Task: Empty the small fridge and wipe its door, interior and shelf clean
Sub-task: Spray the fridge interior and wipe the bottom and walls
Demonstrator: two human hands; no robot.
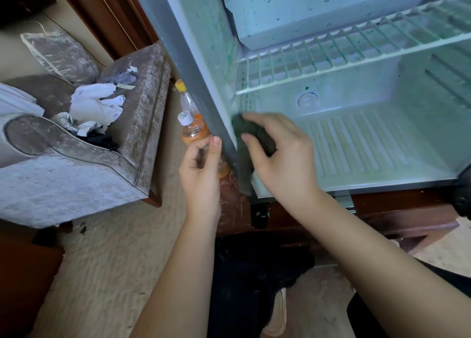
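Observation:
The small fridge (356, 138) stands open and holds nothing, its white walls speckled with green stains. A white wire shelf (331, 54) spans its middle. My right hand (283, 156) presses a dark green cloth (251, 136) against the lower left front frame (204, 95) of the fridge. My left hand (201, 164) hovers just left of that frame, fingers curled with nothing in them, thumb and forefinger nearly touching. Two bottles of orange drink (191, 126) stand on the floor behind my left hand, beside the fridge's outer wall.
A grey upholstered armchair (76, 164) with crumpled white and dark clothes (94, 108) stands to the left. The fridge rests on a dark wooden stand (397, 210). Beige carpet (107, 261) covers the floor. My dark-clad legs and a shoe (277, 314) are below.

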